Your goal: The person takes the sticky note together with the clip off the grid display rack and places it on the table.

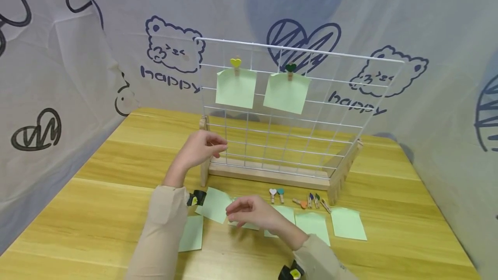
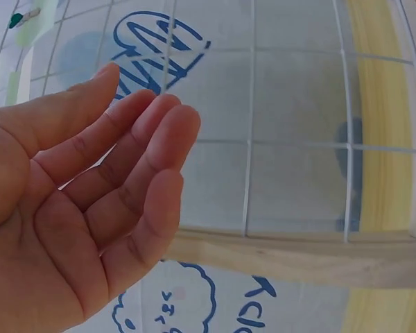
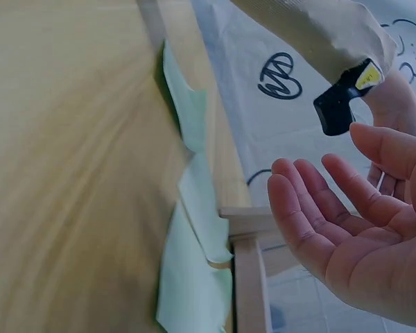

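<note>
My left hand [image 1: 203,147] is raised in front of the lower left of a white wire grid [image 1: 268,131], fingers loosely bent and holding nothing. In the left wrist view its palm and fingers [image 2: 163,139] show bare. Lower down, my right hand [image 1: 254,214] hovers over the green paper notes, also with nothing in it; in the right wrist view its fingers [image 3: 305,215] are relaxed and apart from the thumb. Two notes hang on the grid: one note [image 1: 235,92] under a yellow heart clothespin [image 1: 235,64], another note [image 1: 287,94] under a dark green heart clothespin [image 1: 290,69].
A wooden stand [image 1: 268,174] holds the grid on the wooden table [image 1: 97,211]. Before it lie several small clothespins, including a white heart one [image 1: 272,194] and an orange heart one [image 1: 301,203]. Several notes, such as the rightmost note [image 1: 349,224], lie nearer. A printed cloth [image 1: 233,3] hangs behind.
</note>
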